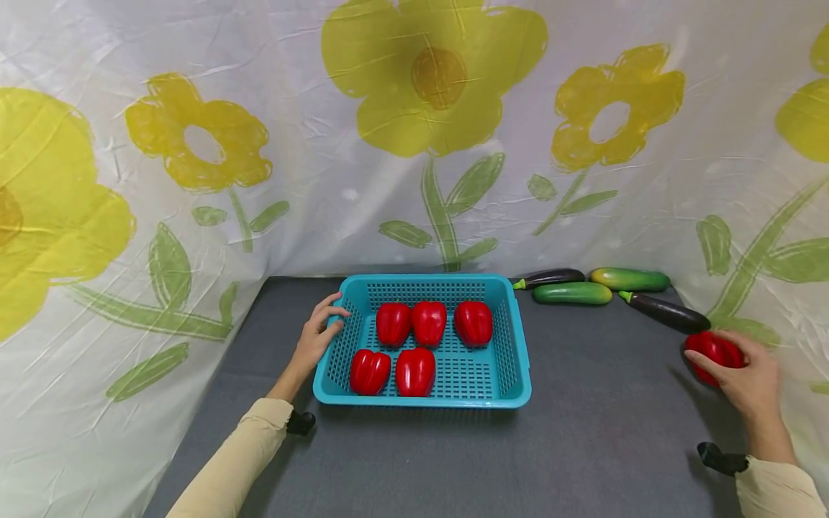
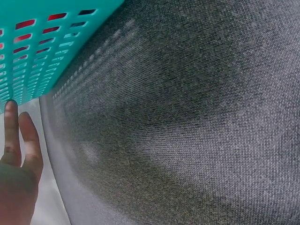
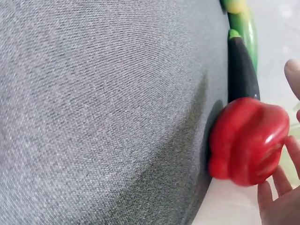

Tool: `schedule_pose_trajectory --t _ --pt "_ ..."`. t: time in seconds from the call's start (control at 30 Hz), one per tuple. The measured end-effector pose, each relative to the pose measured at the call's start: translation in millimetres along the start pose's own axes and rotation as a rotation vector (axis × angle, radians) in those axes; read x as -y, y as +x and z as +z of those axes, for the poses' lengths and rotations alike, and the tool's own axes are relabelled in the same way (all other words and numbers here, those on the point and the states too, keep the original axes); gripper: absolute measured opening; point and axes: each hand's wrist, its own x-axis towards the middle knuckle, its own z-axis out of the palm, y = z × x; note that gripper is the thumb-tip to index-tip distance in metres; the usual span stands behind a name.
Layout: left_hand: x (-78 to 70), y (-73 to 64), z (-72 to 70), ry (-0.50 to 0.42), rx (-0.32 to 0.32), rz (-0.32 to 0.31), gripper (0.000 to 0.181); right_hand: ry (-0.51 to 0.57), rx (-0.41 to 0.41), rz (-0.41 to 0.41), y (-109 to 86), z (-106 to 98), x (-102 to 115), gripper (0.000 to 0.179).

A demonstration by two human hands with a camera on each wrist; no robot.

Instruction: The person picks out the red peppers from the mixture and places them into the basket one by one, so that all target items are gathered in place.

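A blue plastic basket with slotted walls holds several red bell peppers. My left hand is at the basket's left rim, its fingertips overlapping the edge. In the left wrist view two straight fingers reach up to the slotted wall. Far to the right, my right hand is around another red bell pepper on the grey cloth. The right wrist view shows fingers right against the pepper's side, while the thumb stands apart from it.
Beside the right-hand pepper lies a dark eggplant. Behind it are two green cucumbers and another eggplant, close to the back edge. A flowered white sheet hangs around the grey cloth-covered table.
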Motion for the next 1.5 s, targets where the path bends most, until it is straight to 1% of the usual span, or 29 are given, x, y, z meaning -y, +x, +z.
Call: schedule_pose_trajectory --t 0.1,0.27,0.33,0.43,0.5,0.57,0.7,0.83,0.93,1.17,1.33,1.5 --pt "4.8 0.1 -0.7 -0.004 -0.003 0.008 0.017 0.021 0.02 -0.025 -0.4 -1 -3 0.055" --pt "25.7 -0.7 -0.7 -0.006 -0.021 0.033 0.019 -0.008 0.056 -0.012 -0.9 -2 -4 0.059" --pt "33.7 -1.4 -0.2 0.001 -0.029 0.033 0.019 -0.015 0.066 -0.011 -0.7 -2 -4 0.06" --pt "37.3 -2.3 -0.3 0.01 -0.036 0.023 0.019 -0.02 0.071 -0.018 -0.2 -2 -3 0.06" --pt "36.3 -2.8 -0.2 0.012 -0.038 0.015 0.019 -0.027 0.076 -0.032 -0.1 -2 -2 0.059" --pt "31.9 -2.8 -0.3 0.004 -0.035 0.012 0.019 -0.036 0.081 -0.047 -0.2 -2 -2 0.059" --pt "14.5 -2.5 -0.6 -0.008 -0.019 0.002 0.018 -0.018 0.084 -0.08 -0.9 0 -2 0.058" --pt "-0.3 -2.5 -0.1 0.007 -0.008 -0.023 0.018 0.041 0.091 -0.104 -1.3 1 -3 0.058" --pt "-1.8 -2.9 0.4 0.006 -0.009 -0.026 0.018 0.069 0.112 -0.111 -2.0 1 -1 0.058" --pt "0.9 -2.1 -0.1 -0.007 -0.014 -0.016 0.017 0.078 0.191 -0.11 -4.6 4 8 0.057" --pt "0.1 -0.9 0.1 -0.004 -0.01 -0.021 0.017 0.11 0.202 -0.113 -2.2 6 7 0.059" --pt "-0.3 -0.4 0.1 0.002 -0.01 -0.01 0.017 0.04 0.23 -0.088 2.1 8 3 0.068"
